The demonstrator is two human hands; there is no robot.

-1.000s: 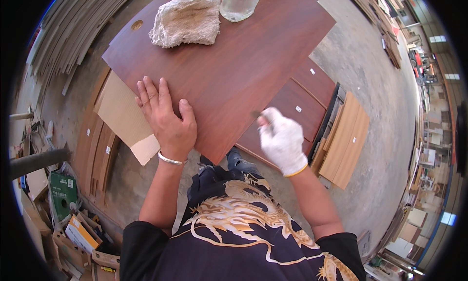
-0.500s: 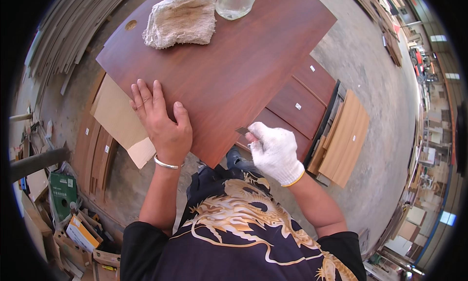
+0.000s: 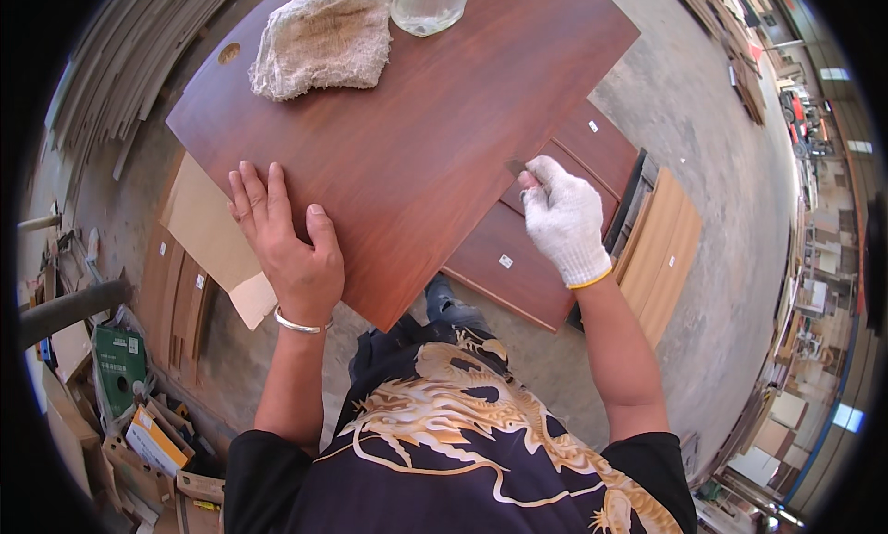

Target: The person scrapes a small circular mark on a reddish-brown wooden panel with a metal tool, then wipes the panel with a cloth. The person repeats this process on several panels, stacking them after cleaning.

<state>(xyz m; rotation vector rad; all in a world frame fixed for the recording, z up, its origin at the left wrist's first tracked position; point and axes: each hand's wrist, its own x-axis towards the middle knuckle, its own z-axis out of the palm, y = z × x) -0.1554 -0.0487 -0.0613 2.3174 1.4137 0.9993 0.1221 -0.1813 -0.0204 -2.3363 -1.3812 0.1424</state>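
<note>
Grey concrete flooring (image 3: pixel 721 155) spreads beneath a rectangular reddish-brown wood-grain panel (image 3: pixel 416 145). On it, fingers apart, the bare left hand (image 3: pixel 294 247) lies flat over the near-left edge. The white-gloved right hand (image 3: pixel 566 217) pinches a small flat dark-grey piece (image 3: pixel 514 167), which juts left from its fingertips at the panel's right edge.

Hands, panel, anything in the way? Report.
Left hand flat on panel. Right hand gripping flat tool at panel's right edge. Cloth and container beyond, clear of hands.

bare hand (image 3: pixel 298 249): 1; gloved hand (image 3: pixel 566 217): 1; flat tool (image 3: pixel 514 167): 1; cloth (image 3: pixel 324 42): 1; clear container (image 3: pixel 431 4): 1
</note>
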